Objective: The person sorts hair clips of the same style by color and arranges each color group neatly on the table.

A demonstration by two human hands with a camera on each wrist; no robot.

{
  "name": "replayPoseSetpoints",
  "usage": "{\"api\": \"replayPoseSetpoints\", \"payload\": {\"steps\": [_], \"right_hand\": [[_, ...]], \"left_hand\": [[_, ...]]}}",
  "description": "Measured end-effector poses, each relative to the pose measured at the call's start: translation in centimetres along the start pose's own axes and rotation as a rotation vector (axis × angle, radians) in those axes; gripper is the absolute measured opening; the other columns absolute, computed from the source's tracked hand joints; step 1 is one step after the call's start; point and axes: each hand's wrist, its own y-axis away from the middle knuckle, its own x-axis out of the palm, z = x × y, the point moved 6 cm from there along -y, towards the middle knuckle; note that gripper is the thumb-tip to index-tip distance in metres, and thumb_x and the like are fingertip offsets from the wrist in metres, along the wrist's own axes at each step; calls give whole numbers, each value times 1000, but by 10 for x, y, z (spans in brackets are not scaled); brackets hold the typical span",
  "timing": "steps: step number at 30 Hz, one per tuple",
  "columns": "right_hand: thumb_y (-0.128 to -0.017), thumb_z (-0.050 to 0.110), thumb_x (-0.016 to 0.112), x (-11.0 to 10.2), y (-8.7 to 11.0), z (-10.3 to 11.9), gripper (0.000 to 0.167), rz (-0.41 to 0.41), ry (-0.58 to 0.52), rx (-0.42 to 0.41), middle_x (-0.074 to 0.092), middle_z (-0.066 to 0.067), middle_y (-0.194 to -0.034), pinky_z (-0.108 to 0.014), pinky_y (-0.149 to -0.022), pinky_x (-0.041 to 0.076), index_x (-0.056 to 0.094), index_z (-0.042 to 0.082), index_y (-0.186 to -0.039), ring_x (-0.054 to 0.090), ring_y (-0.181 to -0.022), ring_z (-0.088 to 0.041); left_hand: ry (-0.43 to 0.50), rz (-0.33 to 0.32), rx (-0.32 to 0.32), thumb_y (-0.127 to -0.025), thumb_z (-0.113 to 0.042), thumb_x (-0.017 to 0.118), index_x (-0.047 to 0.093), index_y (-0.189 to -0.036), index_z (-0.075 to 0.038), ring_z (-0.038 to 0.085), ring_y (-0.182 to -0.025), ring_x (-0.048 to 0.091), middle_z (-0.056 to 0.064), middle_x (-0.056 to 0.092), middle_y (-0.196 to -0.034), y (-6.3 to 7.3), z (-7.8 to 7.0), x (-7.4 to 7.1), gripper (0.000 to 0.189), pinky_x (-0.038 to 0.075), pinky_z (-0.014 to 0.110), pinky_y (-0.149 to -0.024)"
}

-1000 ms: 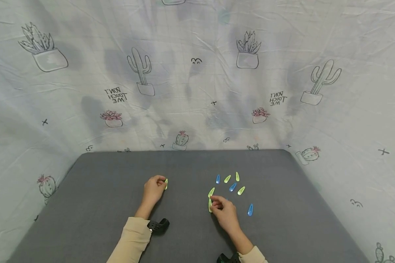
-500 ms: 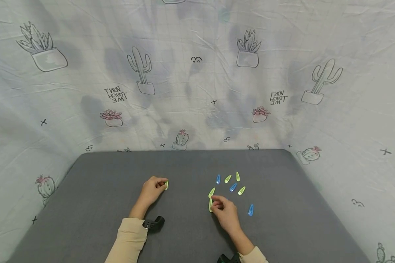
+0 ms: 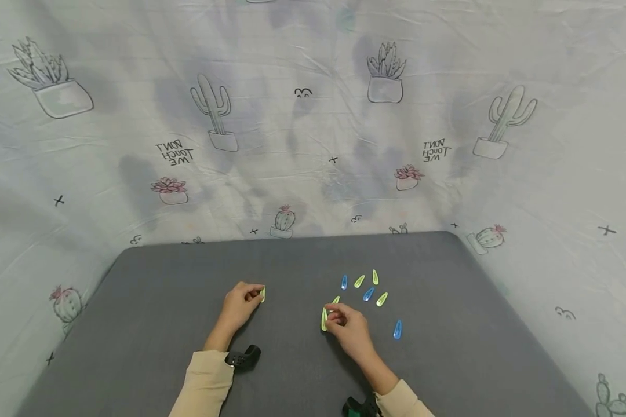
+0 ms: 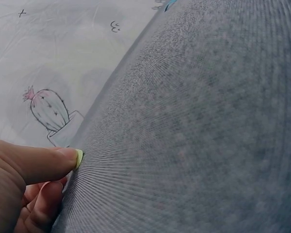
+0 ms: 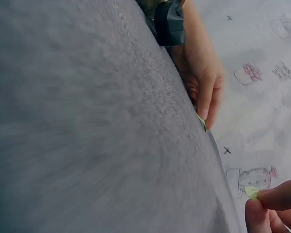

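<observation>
My left hand (image 3: 240, 302) is at the middle-left of the grey table, its thumb and fingers pinching a yellow-green snap hair clip (image 3: 263, 295). Only the tip of that hair clip (image 4: 79, 158) shows past the thumb in the left wrist view. To the right, my right hand (image 3: 350, 331) pinches another yellow-green hair clip (image 3: 324, 319) close over the table. In the right wrist view this hair clip (image 5: 251, 192) sticks out between thumb and finger. Just behind the right fingers lies a further yellow-green hair clip (image 3: 336, 300), partly covered.
Beyond the right hand are scattered blue hair clips (image 3: 344, 282) and yellow-green hair clips (image 3: 375, 277). One blue hair clip (image 3: 397, 329) lies alone to its right. A white cloth with cactus prints (image 3: 302, 127) hangs behind the table (image 3: 292, 370). Each wrist wears a black device (image 3: 244, 358).
My right hand has lifted its hair clip and shifted slightly left and away from me. The left hand keeps its pinch almost in place, its forearm a little further left. The head view tilted slightly.
</observation>
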Motion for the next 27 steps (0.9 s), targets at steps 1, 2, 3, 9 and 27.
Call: {"api": "replayPoseSetpoints", "payload": {"steps": [1,2,3,9,27], "right_hand": [[-77,-2,68,4,-3,3,25,11,-2,-15,65,-6,-78,-19,-56,44,70,1,-101,54,-66,-3],[-77,-2,67,8,-5,5,24,22,4,-29,65,-6,-78,-19,-55,44,70,1,-101,54,-66,-3],[-77,-2,67,13,-8,8,24,33,5,-43,65,-7,-78,-19,-55,44,70,1,-101,54,-66,-3],[-80,-1,67,39,-24,22,23,77,-13,-84,65,-7,-78,-18,-55,44,69,1,-102,53,-65,-2],[-82,2,68,110,-73,34,26,132,36,7,67,-4,-80,-22,-55,47,70,3,-107,62,-67,-10]], "left_hand": [[-4,-5,0,-83,-8,71,72,-106,-5,12,-71,48,4,57,-85,1,1,-1,23,41,27,-66],[-8,-9,1,-83,-9,71,72,-106,-5,11,-71,48,4,57,-85,1,1,-1,23,41,27,-66],[-11,-11,2,-83,-9,71,72,-106,-6,11,-71,47,4,57,-85,2,2,-1,23,41,27,-66],[-14,-26,17,-84,-9,71,72,-106,-6,9,-71,48,2,57,-85,3,1,-1,23,42,27,-65],[-20,-41,23,-82,-9,72,73,-103,-7,9,-68,49,2,57,-82,1,1,-3,21,41,25,-63]]}}
